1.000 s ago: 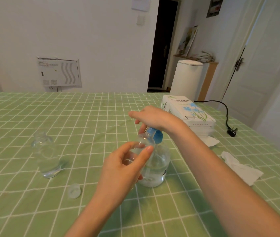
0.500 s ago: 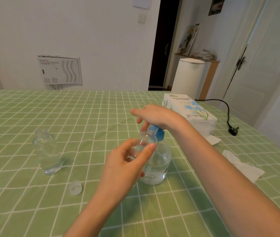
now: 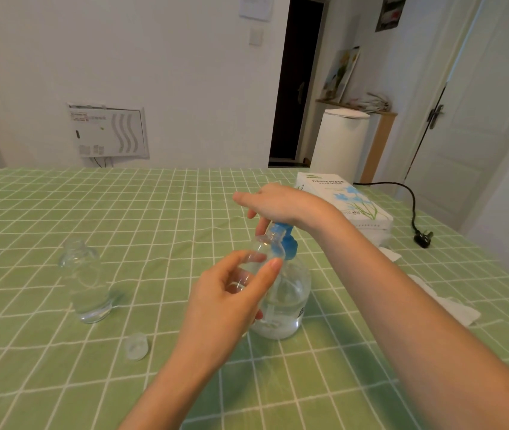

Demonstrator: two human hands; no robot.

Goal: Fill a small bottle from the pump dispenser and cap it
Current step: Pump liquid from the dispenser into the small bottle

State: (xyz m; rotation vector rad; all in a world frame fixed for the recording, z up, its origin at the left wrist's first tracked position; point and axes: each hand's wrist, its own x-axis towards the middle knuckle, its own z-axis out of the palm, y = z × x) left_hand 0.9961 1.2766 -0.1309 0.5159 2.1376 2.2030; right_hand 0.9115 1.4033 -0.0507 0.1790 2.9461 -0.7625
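Observation:
My left hand [image 3: 228, 302] grips a small clear bottle [image 3: 262, 252], tilted, with its open neck up against the blue pump head [image 3: 282, 240]. The pump dispenser [image 3: 284, 302] is a round clear bottle with liquid low inside, standing on the table just behind my left hand. On top of the pump head rests my right hand [image 3: 281, 204], palm down, fingers curled over it. A small clear cap [image 3: 136, 346] lies on the cloth to the left of my left wrist. Whether liquid is flowing I cannot see.
A second clear bottle [image 3: 84, 287], uncapped, stands at the left. A tissue box [image 3: 344, 200] sits at the back right, crumpled tissues [image 3: 445, 302] lie at the right. A black plug and cord [image 3: 421, 238] rest near the right edge of the green checked tablecloth [image 3: 60, 383].
The view has tilted slightly upward. Both hands stay at the pump; the small bottle's neck sits a little closer under the blue head.

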